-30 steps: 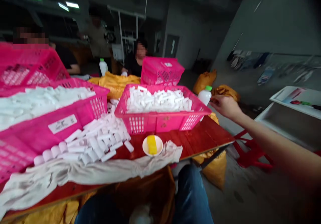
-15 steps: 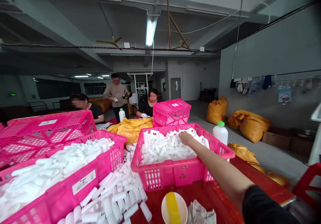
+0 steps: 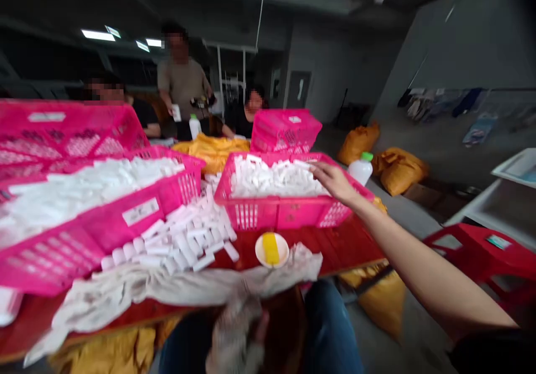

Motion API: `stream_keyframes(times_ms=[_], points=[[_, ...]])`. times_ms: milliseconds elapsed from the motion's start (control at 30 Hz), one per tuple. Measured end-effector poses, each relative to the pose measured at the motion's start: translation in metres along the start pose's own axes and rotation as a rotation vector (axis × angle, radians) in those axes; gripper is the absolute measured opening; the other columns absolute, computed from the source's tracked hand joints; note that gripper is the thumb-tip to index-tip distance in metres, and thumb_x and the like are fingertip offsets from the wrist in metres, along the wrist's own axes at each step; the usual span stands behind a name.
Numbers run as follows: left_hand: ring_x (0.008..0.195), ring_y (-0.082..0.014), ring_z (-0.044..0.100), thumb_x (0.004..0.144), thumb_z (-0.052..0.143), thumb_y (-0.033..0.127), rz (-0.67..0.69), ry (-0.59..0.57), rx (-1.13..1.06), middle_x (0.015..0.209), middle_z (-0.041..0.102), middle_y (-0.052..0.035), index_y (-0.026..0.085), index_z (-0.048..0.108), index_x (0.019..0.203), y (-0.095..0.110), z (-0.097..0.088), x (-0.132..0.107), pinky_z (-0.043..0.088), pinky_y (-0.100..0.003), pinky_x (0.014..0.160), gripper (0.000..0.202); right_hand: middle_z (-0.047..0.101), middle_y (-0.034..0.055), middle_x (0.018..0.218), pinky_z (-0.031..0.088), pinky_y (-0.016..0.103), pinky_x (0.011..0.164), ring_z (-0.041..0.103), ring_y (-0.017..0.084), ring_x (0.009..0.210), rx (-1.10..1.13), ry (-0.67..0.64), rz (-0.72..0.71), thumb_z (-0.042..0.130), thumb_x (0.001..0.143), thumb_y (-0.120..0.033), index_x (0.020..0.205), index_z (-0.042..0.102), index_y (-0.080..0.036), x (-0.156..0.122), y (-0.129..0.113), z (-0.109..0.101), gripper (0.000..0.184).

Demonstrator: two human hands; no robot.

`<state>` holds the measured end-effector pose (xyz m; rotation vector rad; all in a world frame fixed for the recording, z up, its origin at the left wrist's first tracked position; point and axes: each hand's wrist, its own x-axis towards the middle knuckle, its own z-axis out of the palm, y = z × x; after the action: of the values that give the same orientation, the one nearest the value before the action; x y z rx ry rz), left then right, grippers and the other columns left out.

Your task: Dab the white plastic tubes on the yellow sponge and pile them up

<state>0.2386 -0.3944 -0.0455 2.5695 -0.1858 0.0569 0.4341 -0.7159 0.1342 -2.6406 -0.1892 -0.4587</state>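
My right hand point(image 3: 334, 181) is over the right side of a pink plastic basket point(image 3: 262, 211), its fingers stretched out and touching the heap of short white tubes point(image 3: 274, 177). One tube lies by the fingertips; no firm grip on it shows. Low in front of my lap is my left hand point(image 3: 237, 329), in what looks like a greyish glove. Motion smears its fingers, so whether it holds anything is unclear. Between the hands, a white bowl point(image 3: 283, 249) with a yellow strip across it stands on the red table point(image 3: 335, 245), beside a crumpled whitish cloth point(image 3: 167, 286).
Another pink basket point(image 3: 100, 231) full of white tubes stands at left, with loose tubes point(image 3: 188, 240) spread between the baskets. A white bottle with a green cap point(image 3: 360, 168) is behind the right basket. A red stool point(image 3: 486, 257) stands at right. Several people are across the table.
My view has tipped downward, bringing my lap, the long cloth and my left hand into sight. My right hand has shifted toward the right side of the basket, its fingers now more extended.
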Motion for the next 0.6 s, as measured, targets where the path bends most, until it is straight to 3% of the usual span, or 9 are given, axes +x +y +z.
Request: stream_keyframes(times_ms=[67, 100, 133, 200, 267, 400, 600], points=[[0.127, -0.0308, 0.06, 0.095, 0.058, 0.045, 0.011, 0.103, -0.025, 0.122, 0.071, -0.0089, 0.03, 0.073, 0.114, 0.004, 0.005, 0.025, 0.051, -0.05, 0.108, 0.029, 0.071, 0.0075, 0.103, 0.053, 0.03, 0.075, 0.066, 0.019, 0.083, 0.265, -0.022, -0.038, 0.032, 0.108, -0.046, 0.145, 0.053, -0.017, -0.039, -0.003, 0.007, 0.052], [0.115, -0.0292, 0.067, 0.095, 0.058, 0.042, 0.13, 0.241, -0.048, 0.111, 0.075, -0.0092, 0.026, 0.075, 0.106, 0.006, 0.008, 0.037, 0.053, -0.047, 0.105, 0.026, 0.071, 0.0063, 0.1, 0.052, 0.029, 0.071, 0.064, 0.018, 0.077, 0.394, -0.057, -0.048, 0.037, 0.106, -0.048, 0.144, 0.056, -0.018, -0.059, -0.004, 0.014, 0.052], [0.103, -0.0262, 0.071, 0.097, 0.056, 0.038, 0.255, 0.304, -0.063, 0.102, 0.077, -0.0074, 0.025, 0.075, 0.102, 0.01, 0.01, 0.049, 0.056, -0.043, 0.099, 0.024, 0.072, 0.0061, 0.101, 0.052, 0.03, 0.071, 0.063, 0.017, 0.075, 0.49, -0.104, -0.059, 0.042, 0.104, -0.049, 0.142, 0.059, -0.02, -0.077, -0.006, 0.025, 0.05], [0.086, -0.0222, 0.073, 0.098, 0.055, 0.036, 0.373, 0.381, -0.054, 0.091, 0.078, -0.0051, 0.022, 0.074, 0.096, 0.019, 0.013, 0.065, 0.058, -0.037, 0.085, 0.023, 0.071, 0.0075, 0.111, 0.054, 0.034, 0.08, 0.064, 0.019, 0.085, 0.555, -0.189, -0.091, 0.048, 0.102, -0.046, 0.14, 0.062, -0.022, -0.108, -0.009, 0.052, 0.046], [0.079, -0.0215, 0.073, 0.098, 0.056, 0.037, 0.405, 0.403, 0.007, 0.088, 0.078, -0.0049, 0.02, 0.072, 0.095, 0.028, 0.017, 0.073, 0.056, -0.034, 0.076, 0.023, 0.069, 0.0103, 0.118, 0.052, 0.039, 0.093, 0.064, 0.023, 0.102, 0.554, -0.194, -0.136, 0.05, 0.102, -0.043, 0.137, 0.064, -0.021, -0.127, -0.01, 0.081, 0.043], [0.071, -0.0221, 0.071, 0.097, 0.056, 0.034, 0.38, 0.444, 0.181, 0.08, 0.077, -0.0049, 0.019, 0.072, 0.088, 0.034, 0.03, 0.075, 0.051, -0.035, 0.07, 0.023, 0.064, 0.0115, 0.121, 0.05, 0.04, 0.1, 0.062, 0.024, 0.115, 0.547, -0.153, -0.21, 0.053, 0.102, -0.037, 0.136, 0.064, -0.022, -0.135, -0.009, 0.119, 0.039], [0.056, -0.0217, 0.062, 0.091, 0.058, 0.024, 0.401, 0.553, 0.328, 0.064, 0.07, -0.0013, 0.023, 0.066, 0.073, 0.03, 0.048, 0.077, 0.041, -0.038, 0.06, 0.02, 0.066, 0.0106, 0.121, 0.051, 0.04, 0.099, 0.063, 0.024, 0.114, 0.528, -0.14, -0.286, 0.055, 0.101, -0.029, 0.13, 0.064, -0.023, -0.137, -0.009, 0.132, 0.031]])
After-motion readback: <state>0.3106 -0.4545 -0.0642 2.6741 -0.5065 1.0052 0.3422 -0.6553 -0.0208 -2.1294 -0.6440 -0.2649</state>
